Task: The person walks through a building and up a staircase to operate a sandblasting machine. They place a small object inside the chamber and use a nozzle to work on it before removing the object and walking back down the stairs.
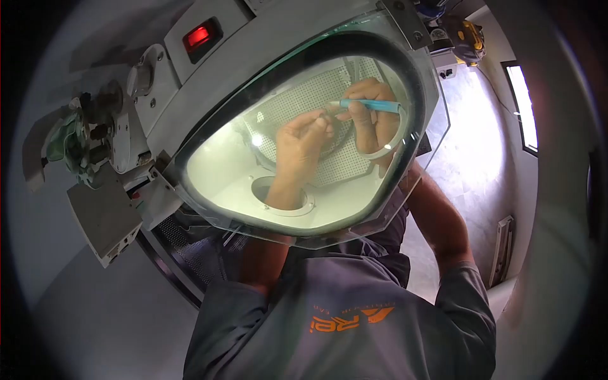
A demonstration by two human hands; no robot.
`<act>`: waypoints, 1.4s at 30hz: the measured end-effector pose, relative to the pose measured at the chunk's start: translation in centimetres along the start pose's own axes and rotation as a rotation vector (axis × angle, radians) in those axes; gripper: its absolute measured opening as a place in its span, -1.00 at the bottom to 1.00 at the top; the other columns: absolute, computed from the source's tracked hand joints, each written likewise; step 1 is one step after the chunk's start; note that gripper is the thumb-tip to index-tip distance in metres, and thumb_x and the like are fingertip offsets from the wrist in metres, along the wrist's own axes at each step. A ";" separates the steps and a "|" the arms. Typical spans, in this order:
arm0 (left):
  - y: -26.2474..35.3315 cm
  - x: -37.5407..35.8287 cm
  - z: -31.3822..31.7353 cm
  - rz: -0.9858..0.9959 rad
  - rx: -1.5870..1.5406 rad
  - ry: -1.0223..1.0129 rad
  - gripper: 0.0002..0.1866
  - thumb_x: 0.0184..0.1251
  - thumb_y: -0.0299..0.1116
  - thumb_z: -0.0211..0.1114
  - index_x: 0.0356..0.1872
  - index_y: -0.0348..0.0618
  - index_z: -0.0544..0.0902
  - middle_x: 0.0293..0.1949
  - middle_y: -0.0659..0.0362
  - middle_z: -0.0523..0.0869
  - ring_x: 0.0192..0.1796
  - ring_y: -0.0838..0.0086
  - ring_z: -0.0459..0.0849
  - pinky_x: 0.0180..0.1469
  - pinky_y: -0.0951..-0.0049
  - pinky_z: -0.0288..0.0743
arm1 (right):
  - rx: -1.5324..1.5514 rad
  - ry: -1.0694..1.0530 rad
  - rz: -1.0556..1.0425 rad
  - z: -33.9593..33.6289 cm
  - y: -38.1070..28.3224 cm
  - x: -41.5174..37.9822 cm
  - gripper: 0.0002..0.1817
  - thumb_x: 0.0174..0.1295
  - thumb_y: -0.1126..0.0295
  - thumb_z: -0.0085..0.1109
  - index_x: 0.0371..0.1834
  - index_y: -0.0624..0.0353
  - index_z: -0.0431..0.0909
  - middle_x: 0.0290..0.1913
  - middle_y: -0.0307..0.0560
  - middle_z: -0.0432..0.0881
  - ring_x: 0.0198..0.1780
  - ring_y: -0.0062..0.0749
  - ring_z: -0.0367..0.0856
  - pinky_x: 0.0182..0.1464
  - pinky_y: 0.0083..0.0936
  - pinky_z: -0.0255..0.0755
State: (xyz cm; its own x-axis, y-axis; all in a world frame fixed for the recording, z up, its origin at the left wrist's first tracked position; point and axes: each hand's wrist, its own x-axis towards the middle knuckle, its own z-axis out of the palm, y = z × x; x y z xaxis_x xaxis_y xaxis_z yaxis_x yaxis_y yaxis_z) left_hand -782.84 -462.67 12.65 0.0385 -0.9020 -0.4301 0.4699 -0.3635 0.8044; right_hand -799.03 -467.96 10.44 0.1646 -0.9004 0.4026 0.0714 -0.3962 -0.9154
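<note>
Both of my hands are inside a lit blasting cabinet, seen through its glass window [221,152]. My left hand [299,147] comes up through a round arm port [306,208], its fingertips pinched together. What they hold, if anything, is too small to make out. My right hand [373,126] grips a blue pen-shaped blasting handpiece [383,106] with a pale tip. That tip points left, close to the fingers of my left hand. A whitish hose [400,136] curves down from the handpiece's rear end. Behind the hands lies a perforated grey plate [272,107].
A black gasket rims the window. On the housing, a red switch [201,36] glows. Fittings and a green crumpled item [63,136] stand at the left. A yellow-and-black device [470,41] sits at the upper right, above a bright floor [468,126].
</note>
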 end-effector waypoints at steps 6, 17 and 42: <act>0.2 0.5 -0.4 -0.043 -0.067 -0.055 -0.66 0.43 -0.31 0.36 0.07 -0.35 0.60 -0.14 0.23 0.65 -0.14 0.59 0.56 -0.01 0.54 0.45 | -0.015 -0.012 0.019 0.1 -1.2 0.0 -0.79 0.52 0.31 0.02 -0.10 0.26 0.40 -0.21 0.03 0.57 -0.27 -0.45 0.63 -0.28 -0.58 0.57; 0.5 1.0 -0.7 -0.050 -0.085 -0.103 -0.66 0.45 -0.42 0.30 0.09 -0.49 0.61 -0.20 0.15 0.67 -0.18 0.52 0.59 -0.05 0.50 0.50 | 0.009 -0.058 0.155 -0.3 -2.7 0.8 -0.87 0.42 0.37 0.18 -0.22 0.20 0.52 -0.28 -0.03 0.65 -0.30 -0.40 0.65 -0.25 -0.48 0.52; 0.4 1.0 -1.2 -0.036 -0.106 -0.171 -0.65 0.50 -0.37 0.26 0.12 -0.47 0.60 -0.22 0.18 0.68 -0.17 0.55 0.58 -0.03 0.50 0.48 | 0.022 -0.096 0.149 -0.3 -3.1 0.5 -0.86 0.41 0.36 0.21 -0.19 0.19 0.52 -0.26 -0.02 0.69 -0.25 -0.36 0.70 -0.21 -0.46 0.57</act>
State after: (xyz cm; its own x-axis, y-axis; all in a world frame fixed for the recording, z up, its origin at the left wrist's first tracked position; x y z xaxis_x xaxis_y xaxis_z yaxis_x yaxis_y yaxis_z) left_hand -781.61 -463.40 12.06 -0.1265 -0.9185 -0.3746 0.5585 -0.3780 0.7384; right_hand -799.47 -467.26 13.51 0.2681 -0.9273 0.2611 0.0607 -0.2542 -0.9652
